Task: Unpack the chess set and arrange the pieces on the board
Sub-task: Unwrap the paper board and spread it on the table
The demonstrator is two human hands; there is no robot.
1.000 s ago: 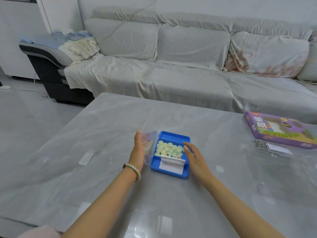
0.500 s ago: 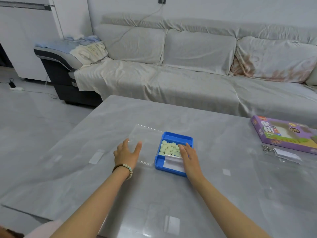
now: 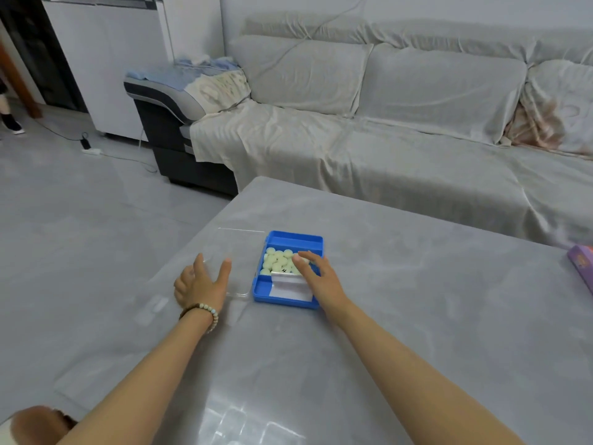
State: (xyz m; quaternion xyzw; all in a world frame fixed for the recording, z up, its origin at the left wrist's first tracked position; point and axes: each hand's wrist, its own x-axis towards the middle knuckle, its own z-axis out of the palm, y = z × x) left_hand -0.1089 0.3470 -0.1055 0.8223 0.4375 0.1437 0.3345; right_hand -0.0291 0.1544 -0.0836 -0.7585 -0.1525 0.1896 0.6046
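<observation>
A covered sofa [image 3: 385, 149] runs behind the blue case [image 3: 288, 237], which sits on the grey table [image 3: 417, 316]. Far to the case's right, a purple box [image 3: 582, 268] pokes in at the frame edge. A clear lid [image 3: 237, 248] lies flat, touching the case's left side. The left hand [image 3: 200, 284] rests at the lid's near edge with thumb and finger spread, its grip slack and holding nothing. The right hand [image 3: 317, 277] reaches over the case's right half with straight fingers and an open, empty grip. A folded white sheet [image 3: 288, 287] fills the case's near compartment. The pale round pieces [image 3: 277, 260] are heaped in the middle compartment. Tugging the sheet or tipping the case could scatter pieces, which may roll off the table's left edge.
</observation>
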